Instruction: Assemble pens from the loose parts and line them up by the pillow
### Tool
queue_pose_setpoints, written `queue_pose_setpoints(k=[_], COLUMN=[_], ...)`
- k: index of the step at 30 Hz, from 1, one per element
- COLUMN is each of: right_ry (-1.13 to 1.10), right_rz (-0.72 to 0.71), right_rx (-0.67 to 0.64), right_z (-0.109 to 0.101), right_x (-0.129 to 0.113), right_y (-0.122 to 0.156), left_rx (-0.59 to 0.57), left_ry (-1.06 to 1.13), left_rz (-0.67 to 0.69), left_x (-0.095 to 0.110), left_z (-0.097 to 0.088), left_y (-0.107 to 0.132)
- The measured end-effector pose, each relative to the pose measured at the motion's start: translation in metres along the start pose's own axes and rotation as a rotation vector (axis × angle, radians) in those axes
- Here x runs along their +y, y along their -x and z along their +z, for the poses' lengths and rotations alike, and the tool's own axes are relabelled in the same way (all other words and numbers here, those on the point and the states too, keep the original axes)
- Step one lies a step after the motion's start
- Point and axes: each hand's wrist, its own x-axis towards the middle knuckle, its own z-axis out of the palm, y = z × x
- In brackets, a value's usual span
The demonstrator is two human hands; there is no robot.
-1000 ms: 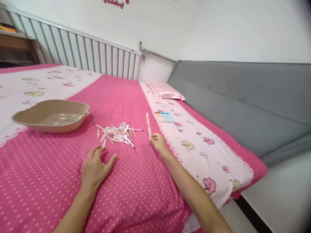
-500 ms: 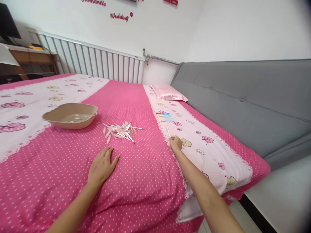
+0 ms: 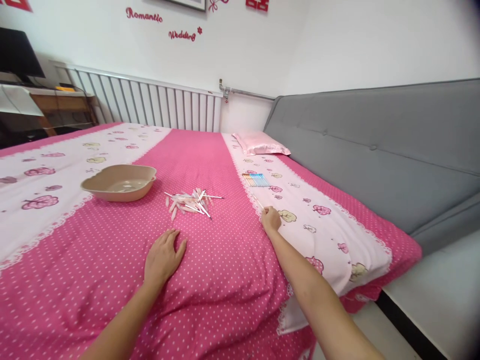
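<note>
My right hand [image 3: 271,220] is closed around one end of a slim whitish pen [image 3: 258,201] over the white printed strip of the bedspread. Just beyond it, several pens [image 3: 256,180] lie side by side in a neat row, running from brown and orange to blue. My left hand [image 3: 163,256] rests flat on the pink dotted cloth with its fingers stretched out, holding nothing. In front of it is a loose pile of pale pink and white pens and small cap-like pieces [image 3: 192,202], some with dark tips.
A beige plastic basin [image 3: 120,184] stands left of the pile on the bedspread [image 3: 210,295]. Farther back lies a pink pillow [image 3: 260,143] beside the grey padded headboard [image 3: 360,125]. A white radiator [image 3: 150,100] lines the wall, and a desk with a monitor [image 3: 20,56] is at left.
The camera view has tilted up and shifted slightly. The pen in my right hand now leans more to the left. My left hand still rests on the bedspread.
</note>
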Motion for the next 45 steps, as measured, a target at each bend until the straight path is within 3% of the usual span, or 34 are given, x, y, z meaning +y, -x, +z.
queue_pose_setpoints(k=[15,45], right_ry=[0.027,0.046], right_rz=[-0.014,-0.001], right_rx=[0.034,0.050], right_z=[0.0018,0.0053], right_x=[-0.0014,-0.0005], right_y=[0.0021,0.0036], left_rx=[0.059,0.058], left_ry=[0.061,0.077], left_rz=[-0.035,-0.042], left_x=[-0.0019,-0.0001], left_z=[-0.0016,-0.0014], left_y=[0.0034,0.0036])
